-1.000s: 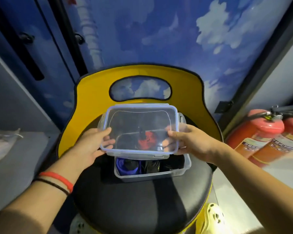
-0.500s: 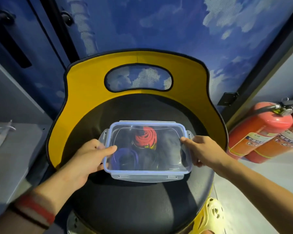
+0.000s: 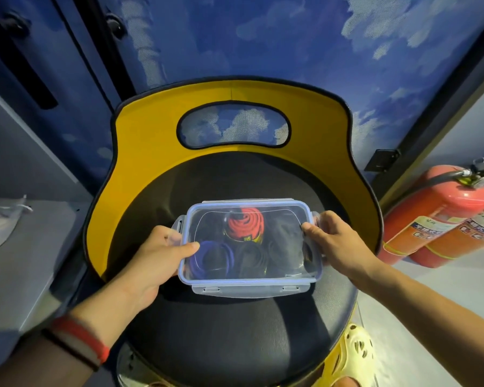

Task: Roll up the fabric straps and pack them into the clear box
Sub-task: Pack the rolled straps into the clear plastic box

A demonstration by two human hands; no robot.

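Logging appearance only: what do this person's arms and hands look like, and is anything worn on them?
Both forearms are bare, with no sleeves in view and no gloves. No rings are visible on the left hand or the right hand. The left wrist carries a red band and, beside it, a thin dark band. The right wrist is bare.

Lidded clear box (image 3: 249, 290) sits level; coiled inside, red roll (image 3: 245, 223) at twelve o'clock, blue roll (image 3: 211, 259) at eight, black roll (image 3: 250, 261) at six.

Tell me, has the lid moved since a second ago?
Yes. The lid has come down toward the black seat: earlier tilted up, it now lies flat over the rolled straps.
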